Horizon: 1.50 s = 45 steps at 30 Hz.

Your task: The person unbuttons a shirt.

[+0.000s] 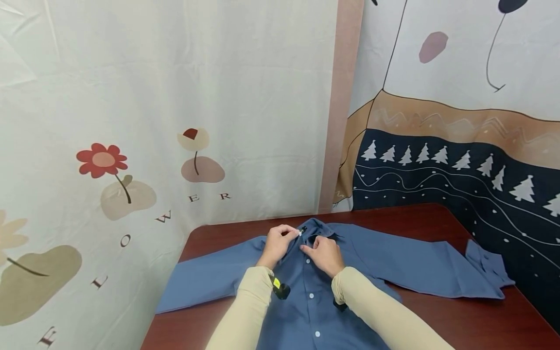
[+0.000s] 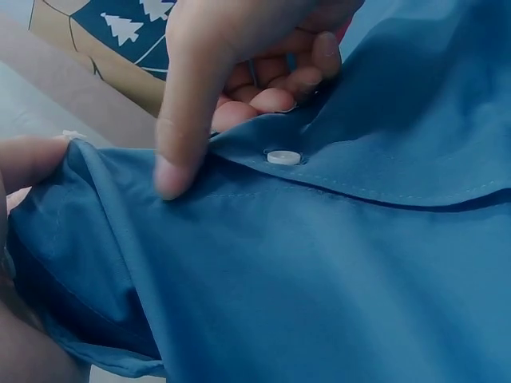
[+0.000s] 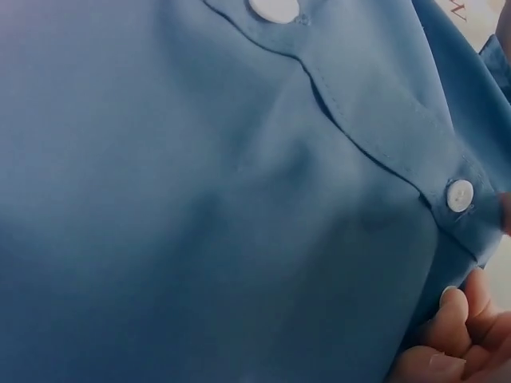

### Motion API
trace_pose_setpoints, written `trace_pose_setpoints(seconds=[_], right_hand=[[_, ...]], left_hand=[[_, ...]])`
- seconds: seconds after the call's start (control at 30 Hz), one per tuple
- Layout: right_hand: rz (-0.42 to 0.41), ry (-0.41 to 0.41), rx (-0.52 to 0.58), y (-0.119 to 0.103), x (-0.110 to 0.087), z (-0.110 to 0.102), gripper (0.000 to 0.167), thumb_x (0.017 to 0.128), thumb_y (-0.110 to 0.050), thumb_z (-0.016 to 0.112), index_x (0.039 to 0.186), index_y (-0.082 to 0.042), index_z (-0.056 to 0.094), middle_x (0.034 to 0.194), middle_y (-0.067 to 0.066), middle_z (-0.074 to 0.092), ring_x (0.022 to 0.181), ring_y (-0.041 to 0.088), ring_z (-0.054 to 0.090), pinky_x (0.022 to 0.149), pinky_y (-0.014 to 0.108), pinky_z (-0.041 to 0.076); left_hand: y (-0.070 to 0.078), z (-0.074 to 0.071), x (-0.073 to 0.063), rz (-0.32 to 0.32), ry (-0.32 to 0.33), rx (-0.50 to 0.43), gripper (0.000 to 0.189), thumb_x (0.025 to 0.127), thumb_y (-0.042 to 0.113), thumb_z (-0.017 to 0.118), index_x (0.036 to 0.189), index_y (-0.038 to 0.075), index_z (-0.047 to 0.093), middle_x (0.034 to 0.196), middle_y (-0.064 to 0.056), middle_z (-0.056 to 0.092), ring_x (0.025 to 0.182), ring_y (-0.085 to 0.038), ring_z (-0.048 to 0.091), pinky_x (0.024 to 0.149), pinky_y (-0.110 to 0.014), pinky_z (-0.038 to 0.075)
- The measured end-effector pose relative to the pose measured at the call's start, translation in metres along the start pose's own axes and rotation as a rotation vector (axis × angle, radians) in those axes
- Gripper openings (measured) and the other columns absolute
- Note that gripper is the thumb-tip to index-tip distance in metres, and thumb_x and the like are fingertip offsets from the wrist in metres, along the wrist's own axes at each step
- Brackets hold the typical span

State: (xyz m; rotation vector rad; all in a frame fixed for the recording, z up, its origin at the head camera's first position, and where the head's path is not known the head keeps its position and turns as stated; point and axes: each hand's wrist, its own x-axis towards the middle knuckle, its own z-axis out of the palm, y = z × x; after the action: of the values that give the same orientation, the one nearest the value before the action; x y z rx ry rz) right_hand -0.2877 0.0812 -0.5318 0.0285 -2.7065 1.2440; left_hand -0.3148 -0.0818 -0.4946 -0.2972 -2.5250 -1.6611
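A blue long-sleeved shirt [image 1: 288,311] with white buttons lies front up, its collar [image 1: 316,226] toward the far side. My left hand [image 1: 278,244] pinches the shirt's front edge just below the collar, a small white button at its fingertips. Close to its right, my right hand [image 1: 324,253] grips the placket, thumb on top of the cloth and the other fingers curled by the edge. In the left wrist view a fastened button [image 2: 284,157] sits beside the right hand. The right wrist view shows another white button [image 3: 460,195] just above the curled fingers.
The shirt lies on a dark red-brown table [image 1: 430,218] with rounded corners. One sleeve [image 1: 205,272] stretches left, the other [image 1: 420,265] right, its cuff [image 1: 489,267] folded up. Printed cloth hangings [image 1: 262,97] stand behind the table and along its sides.
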Motion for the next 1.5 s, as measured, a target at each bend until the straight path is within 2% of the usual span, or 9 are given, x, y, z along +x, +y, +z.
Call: trace_pose_setpoints(seconds=[0.23, 0.47, 0.57, 0.73, 0.83, 0.97, 1.1, 1.3, 1.5], right_hand=[[0.002, -0.037, 0.032, -0.001, 0.001, -0.004, 0.035, 0.087, -0.033, 0.073, 0.066, -0.012, 0.053, 0.057, 0.002, 0.046, 0.051, 0.018, 0.048, 0.05, 0.031, 0.038], [-0.019, -0.004, 0.07, 0.005, 0.0, -0.003, 0.029, 0.086, -0.019, 0.072, 0.063, -0.013, 0.055, 0.055, 0.0, 0.048, 0.051, 0.016, 0.048, 0.051, 0.03, 0.038], [0.022, -0.014, 0.156, 0.006, -0.001, -0.003, 0.025, 0.086, -0.011, 0.067, 0.063, -0.011, 0.057, 0.055, 0.0, 0.053, 0.05, 0.015, 0.052, 0.05, 0.03, 0.043], [0.077, -0.015, 0.313, 0.006, -0.003, -0.003, 0.021, 0.09, -0.007, 0.064, 0.069, -0.007, 0.059, 0.059, 0.004, 0.06, 0.049, 0.019, 0.06, 0.048, 0.031, 0.049], [0.08, 0.001, 0.346, 0.006, -0.003, -0.002, 0.022, 0.092, -0.009, 0.065, 0.072, -0.006, 0.059, 0.059, 0.005, 0.062, 0.049, 0.02, 0.06, 0.047, 0.031, 0.049], [0.079, 0.016, 0.376, 0.004, -0.003, -0.003, 0.022, 0.093, -0.012, 0.065, 0.073, -0.006, 0.058, 0.06, 0.004, 0.062, 0.048, 0.02, 0.059, 0.046, 0.032, 0.049], [0.074, 0.026, 0.427, 0.003, -0.003, -0.003, 0.022, 0.093, -0.011, 0.065, 0.073, -0.005, 0.057, 0.06, 0.004, 0.063, 0.049, 0.021, 0.06, 0.046, 0.031, 0.05], [0.062, 0.03, 0.491, 0.003, -0.003, -0.003, 0.022, 0.095, -0.009, 0.063, 0.075, -0.004, 0.056, 0.062, 0.006, 0.064, 0.051, 0.021, 0.062, 0.047, 0.03, 0.051], [0.04, 0.032, 0.525, 0.002, -0.004, -0.005, 0.02, 0.095, -0.007, 0.061, 0.076, -0.003, 0.056, 0.063, 0.007, 0.064, 0.055, 0.026, 0.063, 0.05, 0.033, 0.053]], left_hand=[[0.001, 0.0, -0.002, 0.0, 0.009, -0.025, 0.013, 0.092, 0.018, 0.068, 0.089, 0.007, 0.074, 0.091, -0.004, 0.068, 0.079, -0.018, 0.057, 0.072, -0.034, 0.046], [-0.002, -0.004, -0.001, 0.0, 0.054, -0.045, 0.014, 0.091, 0.02, 0.069, 0.088, 0.007, 0.074, 0.092, -0.003, 0.068, 0.079, -0.017, 0.059, 0.072, -0.034, 0.047], [-0.003, -0.006, -0.001, -0.007, 0.058, -0.066, 0.015, 0.092, 0.017, 0.066, 0.088, 0.004, 0.073, 0.093, -0.004, 0.067, 0.08, -0.019, 0.058, 0.072, -0.034, 0.046], [-0.003, -0.007, -0.004, -0.068, 0.022, -0.102, 0.02, 0.095, 0.014, 0.055, 0.078, 0.004, 0.062, 0.093, -0.006, 0.066, 0.09, -0.021, 0.061, 0.073, -0.034, 0.045], [-0.005, -0.005, -0.006, -0.081, -0.004, -0.072, 0.03, 0.099, 0.019, 0.051, 0.072, 0.008, 0.05, 0.076, -0.005, 0.056, 0.075, -0.018, 0.056, 0.067, -0.032, 0.041], [-0.009, -0.002, -0.01, -0.067, -0.029, 0.015, 0.044, 0.101, 0.038, 0.051, 0.068, 0.012, 0.039, 0.059, -0.002, 0.031, 0.051, -0.019, 0.031, 0.052, -0.031, 0.033], [-0.009, 0.001, -0.013, -0.027, -0.045, 0.113, 0.044, 0.096, 0.045, 0.058, 0.071, 0.012, 0.042, 0.057, 0.0, 0.032, 0.046, -0.016, 0.032, 0.047, -0.03, 0.031], [-0.007, 0.001, -0.015, -0.038, -0.153, 0.196, 0.028, 0.089, 0.039, 0.07, 0.091, 0.013, 0.059, 0.064, -0.004, 0.046, 0.052, -0.018, 0.042, 0.052, -0.032, 0.038], [-0.006, 0.0, -0.015, -0.065, -0.312, 0.233, 0.033, 0.082, 0.04, 0.078, 0.101, 0.014, 0.074, 0.098, -0.005, 0.065, 0.066, -0.022, 0.052, 0.064, -0.036, 0.045]])
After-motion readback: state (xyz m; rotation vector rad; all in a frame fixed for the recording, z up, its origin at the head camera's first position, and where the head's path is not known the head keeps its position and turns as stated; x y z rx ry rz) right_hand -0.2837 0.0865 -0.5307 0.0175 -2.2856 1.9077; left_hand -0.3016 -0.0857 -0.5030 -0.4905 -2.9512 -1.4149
